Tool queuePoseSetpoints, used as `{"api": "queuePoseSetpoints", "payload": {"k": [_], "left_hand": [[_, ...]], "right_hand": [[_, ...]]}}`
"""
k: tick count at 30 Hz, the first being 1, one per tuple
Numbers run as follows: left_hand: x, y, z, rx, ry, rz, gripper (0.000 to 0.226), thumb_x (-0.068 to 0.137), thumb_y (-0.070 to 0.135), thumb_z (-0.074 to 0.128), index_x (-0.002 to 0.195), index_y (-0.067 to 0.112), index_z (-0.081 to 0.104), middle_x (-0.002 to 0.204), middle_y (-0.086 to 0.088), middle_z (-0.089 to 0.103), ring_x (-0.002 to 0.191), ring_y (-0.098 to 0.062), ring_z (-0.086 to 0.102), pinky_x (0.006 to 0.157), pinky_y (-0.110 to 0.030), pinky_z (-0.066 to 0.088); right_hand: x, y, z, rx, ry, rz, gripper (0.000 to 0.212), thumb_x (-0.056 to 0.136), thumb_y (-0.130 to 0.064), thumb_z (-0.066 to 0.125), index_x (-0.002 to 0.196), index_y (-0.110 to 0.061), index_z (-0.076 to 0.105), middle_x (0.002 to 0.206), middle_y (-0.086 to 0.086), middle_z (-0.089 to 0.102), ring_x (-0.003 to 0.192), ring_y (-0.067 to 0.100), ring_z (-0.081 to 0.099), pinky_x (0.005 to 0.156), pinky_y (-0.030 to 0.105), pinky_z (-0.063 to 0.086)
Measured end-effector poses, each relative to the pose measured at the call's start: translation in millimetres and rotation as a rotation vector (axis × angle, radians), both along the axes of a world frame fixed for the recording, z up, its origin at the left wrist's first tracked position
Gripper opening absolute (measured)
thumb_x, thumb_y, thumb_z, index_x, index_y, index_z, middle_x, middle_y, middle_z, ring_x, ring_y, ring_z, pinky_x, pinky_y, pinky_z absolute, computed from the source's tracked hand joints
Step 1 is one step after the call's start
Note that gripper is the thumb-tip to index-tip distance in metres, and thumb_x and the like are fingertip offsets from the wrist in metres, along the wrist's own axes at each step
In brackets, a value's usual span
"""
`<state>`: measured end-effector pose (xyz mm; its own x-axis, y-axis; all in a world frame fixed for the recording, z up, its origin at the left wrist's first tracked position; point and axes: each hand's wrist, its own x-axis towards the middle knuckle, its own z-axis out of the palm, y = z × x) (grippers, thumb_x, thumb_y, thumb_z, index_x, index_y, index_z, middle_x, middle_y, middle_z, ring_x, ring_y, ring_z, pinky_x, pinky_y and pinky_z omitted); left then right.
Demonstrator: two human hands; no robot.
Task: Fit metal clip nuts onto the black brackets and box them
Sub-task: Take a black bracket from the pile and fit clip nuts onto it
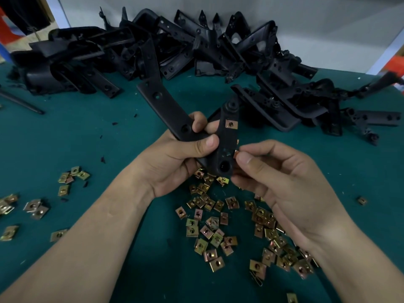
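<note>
Stretching wide, teal mat (87, 138), brackets (153, 47) piled by grey wall (306, 22)

No readable text, label, brand, number or sign anywhere. Nothing legible on bracket (226, 141), clip nut (231, 124) fitted on it, loose nuts (213, 237), bracket pile (196, 47) or mat (109, 138).

Black brackets (175, 51) heap across the upper frame on a teal-green tabletop (87, 132); brass-yellow clip nuts (214, 235), some tinged pink, scatter below.
</note>
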<state>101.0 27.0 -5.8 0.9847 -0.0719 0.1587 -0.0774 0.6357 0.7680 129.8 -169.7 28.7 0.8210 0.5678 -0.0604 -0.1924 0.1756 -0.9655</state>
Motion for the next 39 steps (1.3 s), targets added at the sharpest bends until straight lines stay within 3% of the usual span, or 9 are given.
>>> {"api": "queuePoseSetpoints", "payload": {"k": [8, 13, 16, 20, 26, 30, 33, 35, 39], "left_hand": [[-1.0, -0.3, -0.2, 0.025, -0.030, -0.036, 0.047, 0.074, 0.009, 0.082, 0.086, 0.020, 0.038, 0.094, 0.004, 0.074, 0.087, -0.014, 0.073, 0.073, -0.029, 0.060], [-1.1, -0.8, -0.3, 0.033, -0.047, -0.044, 0.048, 0.076, 0.006, 0.080, 0.086, 0.020, 0.035, 0.094, 0.003, 0.073, 0.086, -0.015, 0.073, 0.069, -0.026, 0.059], [-1.4, -1.6, -0.1, 0.044, -0.041, -0.053, 0.049, 0.076, 0.007, 0.081, 0.085, 0.019, 0.035, 0.093, 0.003, 0.071, 0.085, -0.015, 0.072, 0.070, -0.027, 0.059], [-1.4, -4.0, 0.4, 0.072, -0.052, -0.045, 0.045, 0.079, 0.005, 0.075, 0.085, 0.019, 0.033, 0.092, 0.005, 0.071, 0.086, -0.014, 0.071, 0.071, -0.027, 0.058], [-0.5, -8.3, 0.6, 0.180, -0.014, 0.007, 0.039, 0.078, 0.001, 0.069, 0.082, 0.018, 0.035, 0.101, -0.004, 0.073, 0.091, -0.024, 0.073, 0.071, -0.034, 0.057], [0.9, -7.7, -0.3, 0.213, -0.012, 0.063, 0.042, 0.079, -0.005, 0.071, 0.081, 0.018, 0.036, 0.104, -0.008, 0.073, 0.093, -0.030, 0.072, 0.073, -0.038, 0.056], [2.4, -8.9, -0.6, 0.257, 0.005, 0.133, 0.041, 0.079, -0.006, 0.070, 0.077, 0.018, 0.037, 0.110, -0.016, 0.069, 0.098, -0.036, 0.068, 0.076, -0.042, 0.052], [2.6, -10.0, -0.4, 0.263, 0.000, 0.160, 0.041, 0.079, -0.004, 0.071, 0.077, 0.018, 0.037, 0.106, -0.013, 0.069, 0.092, -0.030, 0.069, 0.071, -0.035, 0.055], [1.0, -19.5, 1.2, 0.283, -0.013, 0.219, 0.042, 0.077, -0.004, 0.074, 0.077, 0.017, 0.037, 0.103, -0.011, 0.070, 0.096, -0.028, 0.070, 0.076, -0.031, 0.056]], "right_hand": [[-0.1, -2.3, 0.8, -0.033, 0.077, 0.054, 0.019, 0.063, -0.023, 0.081, 0.080, -0.015, 0.080, 0.091, 0.012, 0.077, 0.082, 0.018, 0.074, 0.071, 0.024, 0.058], [2.4, -3.2, -2.1, -0.042, 0.142, 0.039, 0.037, 0.055, -0.017, 0.092, 0.090, -0.022, 0.080, 0.094, 0.006, 0.076, 0.079, 0.010, 0.069, 0.065, 0.019, 0.054], [4.9, -3.4, -4.9, -0.036, 0.179, 0.031, 0.048, 0.059, -0.018, 0.087, 0.103, -0.025, 0.069, 0.092, 0.007, 0.075, 0.070, 0.010, 0.064, 0.056, 0.018, 0.049], [4.6, -2.9, -8.5, -0.029, 0.211, 0.008, 0.061, 0.057, -0.016, 0.087, 0.112, -0.015, 0.061, 0.079, 0.002, 0.069, 0.057, 0.009, 0.053, 0.047, 0.019, 0.041], [2.9, -1.8, -10.9, -0.047, 0.228, 0.022, 0.070, 0.055, -0.012, 0.088, 0.119, -0.002, 0.062, 0.073, -0.001, 0.064, 0.051, 0.004, 0.046, 0.044, 0.016, 0.036], [2.1, -0.7, -11.0, -0.108, 0.120, -0.013, 0.056, 0.059, -0.022, 0.085, 0.111, -0.010, 0.067, 0.076, -0.003, 0.069, 0.060, 0.005, 0.055, 0.053, 0.017, 0.042], [4.8, -2.4, -12.2, -0.174, -0.072, -0.059, 0.039, 0.069, -0.021, 0.083, 0.106, -0.017, 0.073, 0.092, -0.002, 0.077, 0.084, 0.007, 0.071, 0.070, 0.018, 0.053], [2.7, -2.1, -11.3, -0.159, -0.207, -0.074, 0.034, 0.074, -0.014, 0.084, 0.106, -0.018, 0.075, 0.100, -0.001, 0.078, 0.095, 0.011, 0.073, 0.080, 0.018, 0.055], [0.3, -2.2, -9.7, -0.222, -0.352, -0.180, 0.036, 0.075, -0.012, 0.088, 0.106, -0.024, 0.075, 0.096, -0.007, 0.077, 0.088, 0.009, 0.073, 0.075, 0.019, 0.056]]}}
